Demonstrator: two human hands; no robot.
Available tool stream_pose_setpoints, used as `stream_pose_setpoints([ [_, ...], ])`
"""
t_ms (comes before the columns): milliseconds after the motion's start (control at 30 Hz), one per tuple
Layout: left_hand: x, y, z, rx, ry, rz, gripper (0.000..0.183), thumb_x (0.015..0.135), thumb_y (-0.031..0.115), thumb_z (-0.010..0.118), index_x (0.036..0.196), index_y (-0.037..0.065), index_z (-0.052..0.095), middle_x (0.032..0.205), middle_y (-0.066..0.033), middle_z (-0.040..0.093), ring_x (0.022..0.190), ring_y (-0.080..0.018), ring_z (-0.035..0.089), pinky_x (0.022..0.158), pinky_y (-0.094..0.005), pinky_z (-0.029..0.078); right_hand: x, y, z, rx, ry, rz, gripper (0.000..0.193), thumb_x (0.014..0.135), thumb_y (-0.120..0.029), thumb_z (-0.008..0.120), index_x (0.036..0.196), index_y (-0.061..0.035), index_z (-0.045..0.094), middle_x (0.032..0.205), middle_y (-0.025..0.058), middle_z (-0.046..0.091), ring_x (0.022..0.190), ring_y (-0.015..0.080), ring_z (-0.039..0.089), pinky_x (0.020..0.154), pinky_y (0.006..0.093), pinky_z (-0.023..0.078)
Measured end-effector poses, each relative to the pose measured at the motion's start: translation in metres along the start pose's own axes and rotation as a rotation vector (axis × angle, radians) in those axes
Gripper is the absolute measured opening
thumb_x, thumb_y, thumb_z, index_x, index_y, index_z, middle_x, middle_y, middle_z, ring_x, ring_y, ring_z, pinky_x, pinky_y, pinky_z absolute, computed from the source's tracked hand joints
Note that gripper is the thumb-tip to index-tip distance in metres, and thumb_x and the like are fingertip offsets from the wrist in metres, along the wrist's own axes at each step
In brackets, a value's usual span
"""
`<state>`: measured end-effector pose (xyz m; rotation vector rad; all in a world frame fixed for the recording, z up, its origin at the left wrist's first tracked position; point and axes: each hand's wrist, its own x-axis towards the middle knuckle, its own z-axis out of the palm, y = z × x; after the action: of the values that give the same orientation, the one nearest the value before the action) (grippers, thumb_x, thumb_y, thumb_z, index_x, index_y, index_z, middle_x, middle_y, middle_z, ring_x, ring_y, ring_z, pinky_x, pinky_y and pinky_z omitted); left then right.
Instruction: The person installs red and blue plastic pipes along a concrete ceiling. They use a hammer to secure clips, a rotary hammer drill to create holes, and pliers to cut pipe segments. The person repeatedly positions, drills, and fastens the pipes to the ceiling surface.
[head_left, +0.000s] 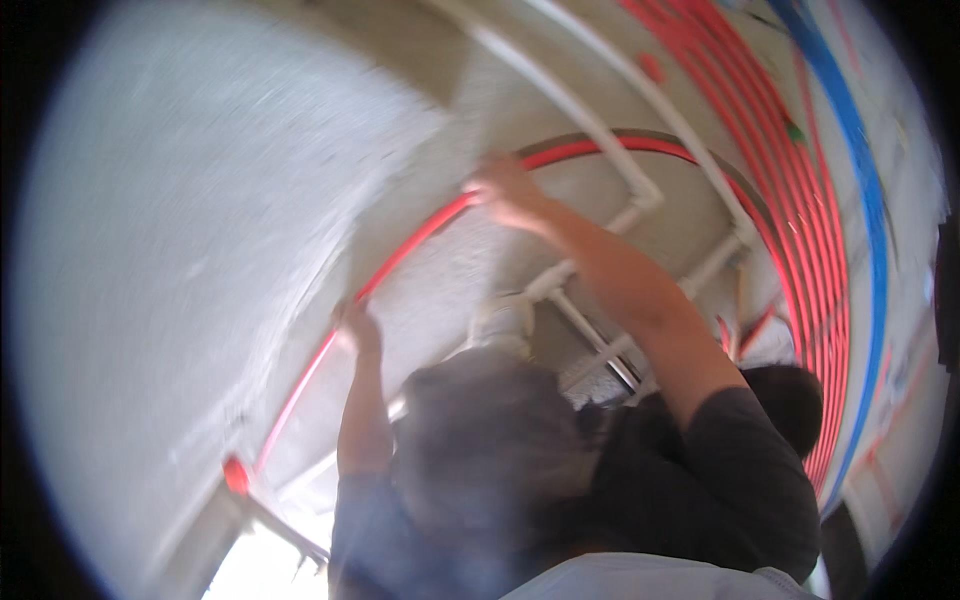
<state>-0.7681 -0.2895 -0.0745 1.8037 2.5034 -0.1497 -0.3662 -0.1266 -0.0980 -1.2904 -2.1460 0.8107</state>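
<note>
A long red conduit pipe curves along the corner where the grey wall meets the floor. My right hand is closed around it near the top of its bend, with the arm stretched forward. Lower down and further left, my left hand also grips the red pipe, its fingers wrapped against it. Motion blur hides the finer detail of the fingers on both hands. Past my right hand the pipe carries on to the right, passing close by the white pipes.
White plastic pipes with elbows run beside my right arm. On the right lie several parallel red pipes and a blue pipe. A pale round pipe stub stands between my arms. A red piece sits at lower left.
</note>
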Motion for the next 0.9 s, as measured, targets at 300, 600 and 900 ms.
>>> stream_pose_setpoints([
  [300, -0.009, 0.015, 0.006, -0.239, 0.246, 0.009, 0.017, 0.092, 0.022, 0.073, 0.104, 0.01, 0.073, 0.104, -0.0082, 0.068, 0.103, -0.0344, 0.063, 0.086, -0.0467, 0.055, -0.002, -0.056, 0.032, -0.19, 0.056, -0.172, 0.024, 0.092, -0.026, 0.075, 0.114, -0.016, 0.075, 0.121, 0.0049, 0.064, 0.119, 0.0304, 0.056, 0.103, 0.0511, 0.041],
  [600, -0.01, 0.012, 0.0, -0.196, 0.283, 0.093, 0.022, 0.091, 0.011, 0.069, 0.112, 0.01, 0.074, 0.106, -0.0079, 0.07, 0.103, -0.0324, 0.066, 0.083, -0.0453, 0.058, 0.007, -0.065, 0.047, -0.202, 0.022, -0.168, 0.025, 0.096, -0.026, 0.071, 0.119, -0.0171, 0.071, 0.126, 0.004, 0.062, 0.12, 0.0315, 0.055, 0.106, 0.0527, 0.039],
  [900, -0.002, 0.002, -0.004, -0.072, 0.048, 0.123, 0.027, 0.087, 0.005, 0.063, 0.11, 0.012, 0.073, 0.111, -0.0059, 0.07, 0.107, -0.0316, 0.065, 0.084, -0.0452, 0.06, 0.012, -0.074, 0.042, -0.234, 0.011, -0.129, 0.023, 0.097, -0.028, 0.07, 0.118, -0.0177, 0.069, 0.124, 0.0037, 0.062, 0.117, 0.0311, 0.056, 0.104, 0.0516, 0.042],
])
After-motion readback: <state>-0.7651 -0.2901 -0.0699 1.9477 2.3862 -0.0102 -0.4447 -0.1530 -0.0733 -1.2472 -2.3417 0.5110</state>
